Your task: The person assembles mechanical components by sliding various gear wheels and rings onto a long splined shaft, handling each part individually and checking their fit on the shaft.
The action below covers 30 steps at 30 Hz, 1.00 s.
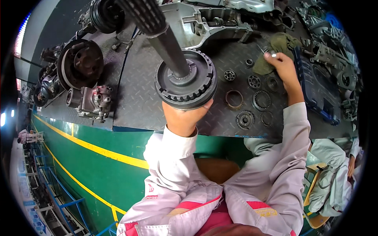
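Note:
My left hand (184,116) grips from below a large dark toothed gear hub (186,80) that sits on a long splined shaft (157,29) rising toward the camera. My right hand (282,67) reaches far out over the steel workbench (134,98) and pinches a small shiny metal part beside an olive-green rag (281,45). Between the hands lie several loose bearings and rings (254,96) on the bench top.
An aluminium gearbox casing (204,21) lies at the back. A brake drum (80,63) and a small metal housing (94,103) sit at the left. A blue tray (315,90) holds parts at the right. Another seated person's sleeve (334,157) shows at lower right.

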Motion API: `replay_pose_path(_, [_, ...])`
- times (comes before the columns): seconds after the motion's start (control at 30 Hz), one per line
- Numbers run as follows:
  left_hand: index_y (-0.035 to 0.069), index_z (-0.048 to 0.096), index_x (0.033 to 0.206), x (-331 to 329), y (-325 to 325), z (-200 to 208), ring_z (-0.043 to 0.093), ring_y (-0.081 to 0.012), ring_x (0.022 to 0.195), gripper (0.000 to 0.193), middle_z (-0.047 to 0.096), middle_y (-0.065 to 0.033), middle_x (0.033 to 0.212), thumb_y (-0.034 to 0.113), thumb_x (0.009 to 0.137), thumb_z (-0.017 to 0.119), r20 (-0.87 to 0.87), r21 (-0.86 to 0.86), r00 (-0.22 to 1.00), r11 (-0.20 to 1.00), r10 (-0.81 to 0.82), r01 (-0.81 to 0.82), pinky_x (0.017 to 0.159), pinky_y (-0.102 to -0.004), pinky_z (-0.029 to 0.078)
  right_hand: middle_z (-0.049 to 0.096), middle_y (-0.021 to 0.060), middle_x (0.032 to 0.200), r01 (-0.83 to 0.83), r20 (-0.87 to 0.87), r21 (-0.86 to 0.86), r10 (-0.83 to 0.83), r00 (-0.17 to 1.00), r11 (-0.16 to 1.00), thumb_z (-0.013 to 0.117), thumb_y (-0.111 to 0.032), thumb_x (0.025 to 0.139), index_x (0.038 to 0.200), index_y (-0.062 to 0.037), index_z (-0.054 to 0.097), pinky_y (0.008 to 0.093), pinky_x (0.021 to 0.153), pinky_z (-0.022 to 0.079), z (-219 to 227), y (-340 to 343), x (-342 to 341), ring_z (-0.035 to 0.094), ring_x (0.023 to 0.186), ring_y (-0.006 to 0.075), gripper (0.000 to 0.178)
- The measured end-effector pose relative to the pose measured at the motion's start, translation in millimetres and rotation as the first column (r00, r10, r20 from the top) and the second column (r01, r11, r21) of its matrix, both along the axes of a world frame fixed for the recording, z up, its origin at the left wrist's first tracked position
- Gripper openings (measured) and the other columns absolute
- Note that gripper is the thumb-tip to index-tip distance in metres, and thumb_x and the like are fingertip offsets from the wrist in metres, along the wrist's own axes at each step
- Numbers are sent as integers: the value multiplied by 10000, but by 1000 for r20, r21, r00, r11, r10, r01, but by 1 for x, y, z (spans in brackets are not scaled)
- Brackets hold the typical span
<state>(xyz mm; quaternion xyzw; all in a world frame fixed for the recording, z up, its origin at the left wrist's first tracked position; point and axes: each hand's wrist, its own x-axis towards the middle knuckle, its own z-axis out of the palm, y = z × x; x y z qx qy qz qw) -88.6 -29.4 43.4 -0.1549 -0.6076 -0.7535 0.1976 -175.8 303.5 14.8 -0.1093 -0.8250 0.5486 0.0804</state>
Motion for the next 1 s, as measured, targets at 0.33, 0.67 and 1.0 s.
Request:
replay_pose_path(0.33, [6,656,994,7,3,10,654,-158,849,455,701,-65,940,37,567,810,84,-54,996,998,-9,14,820,-290,488,622,125,1070,-267,-351,-862,-127,928,430,598,-102,927,1067,36,567,447,927,526,17,-15,45,610,1033,296,200])
replay_pose_path(0.67, [10,653,944,3,11,9,629,-151,781,389,686,-44,888,11,576,780,21,42,1000,999,-10,10,770,-290,490,574,164,1147,-266,-334,-750,1,943,606,565,-59,898,1431,-55,244,432,918,522,17,-15,75,613,1035,346,622])
replay_pose_path(1.0, [5,505,1269,-5,-3,-7,596,-251,1071,706,610,-131,1177,192,670,827,-34,24,992,992,-123,123,974,-367,432,587,82,1082,-243,-164,-433,190,968,868,791,2,687,1373,-45,335,304,870,507,22,-61,123,629,958,181,825])
